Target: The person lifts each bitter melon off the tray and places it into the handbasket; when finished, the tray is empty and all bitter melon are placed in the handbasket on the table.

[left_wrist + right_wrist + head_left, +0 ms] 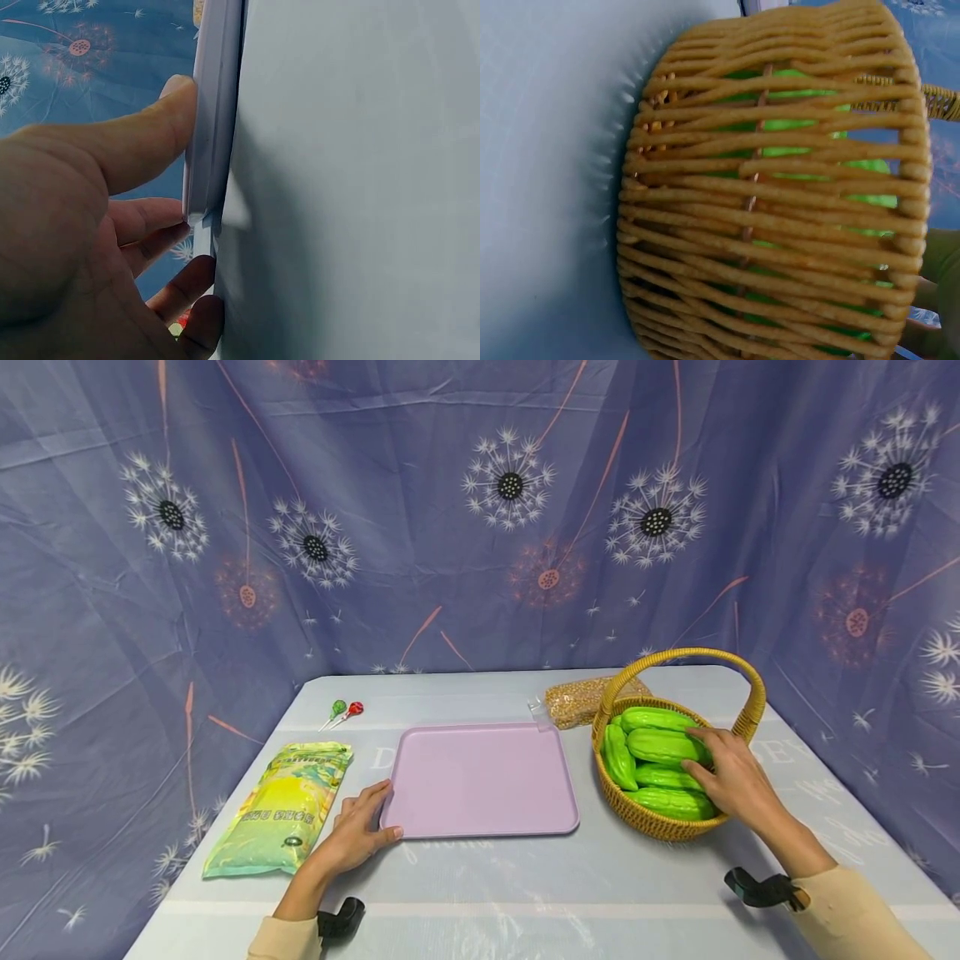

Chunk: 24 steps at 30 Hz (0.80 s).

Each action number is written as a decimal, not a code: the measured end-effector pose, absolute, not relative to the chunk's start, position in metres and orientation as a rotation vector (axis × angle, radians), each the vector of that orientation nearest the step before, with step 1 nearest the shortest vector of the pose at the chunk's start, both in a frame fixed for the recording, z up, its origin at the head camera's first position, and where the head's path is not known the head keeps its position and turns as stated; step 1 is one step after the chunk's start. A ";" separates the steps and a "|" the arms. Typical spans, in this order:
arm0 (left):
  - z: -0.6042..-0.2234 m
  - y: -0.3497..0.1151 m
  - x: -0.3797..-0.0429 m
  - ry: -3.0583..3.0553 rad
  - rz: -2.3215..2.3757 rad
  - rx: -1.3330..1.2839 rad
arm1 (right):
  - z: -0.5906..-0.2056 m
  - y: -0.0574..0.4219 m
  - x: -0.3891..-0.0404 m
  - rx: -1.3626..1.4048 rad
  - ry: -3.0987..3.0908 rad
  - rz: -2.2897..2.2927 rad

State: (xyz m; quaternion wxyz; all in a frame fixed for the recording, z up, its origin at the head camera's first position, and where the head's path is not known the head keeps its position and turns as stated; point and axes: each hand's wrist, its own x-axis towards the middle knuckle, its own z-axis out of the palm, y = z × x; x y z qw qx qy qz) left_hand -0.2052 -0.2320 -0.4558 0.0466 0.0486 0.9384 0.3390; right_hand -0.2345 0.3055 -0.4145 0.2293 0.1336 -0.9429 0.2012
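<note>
A lilac tray [480, 781] lies flat in the middle of the white table. My left hand [358, 828] is at its near left corner, thumb by the front rim and fingertips at the left side. In the left wrist view, the thumb [161, 124] rests along the tray's edge [214, 112]. On the right stands a yellow woven basket [651, 827] with a tall handle, holding several bright green bitter melons [667, 806]. Reaching in from the right, my right hand [733, 777] grips the end of an upper bitter melon [663, 746] between thumb and fingers.
A green and yellow printed bag [281, 810] lies left of the tray. Two lollipops, one green [339, 707] and one red [355, 709], lie at the back left. Behind the basket is a clear bag of tan grains [573, 703]. A patterned blue curtain [450, 527] encloses the table.
</note>
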 end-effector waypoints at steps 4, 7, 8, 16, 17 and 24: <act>-0.454 -0.232 -0.205 2.873 1.026 0.150 | -0.413 0.299 -0.232 0.397 -2.539 0.560; -0.453 -0.232 -0.204 2.881 1.025 0.155 | -0.411 0.293 -0.230 0.438 -2.492 0.559; -0.452 -0.232 -0.204 2.883 1.023 0.156 | -0.410 0.291 -0.230 0.451 -2.478 0.555; -0.442 -0.228 -0.204 2.925 1.015 0.206 | -0.407 0.273 -0.225 0.531 -2.373 0.538; -0.440 -0.227 -0.204 2.932 1.022 0.221 | -0.406 0.271 -0.224 0.539 -2.364 0.541; -0.432 -0.216 -0.202 3.032 1.061 0.336 | -0.404 0.253 -0.221 0.586 -2.337 0.548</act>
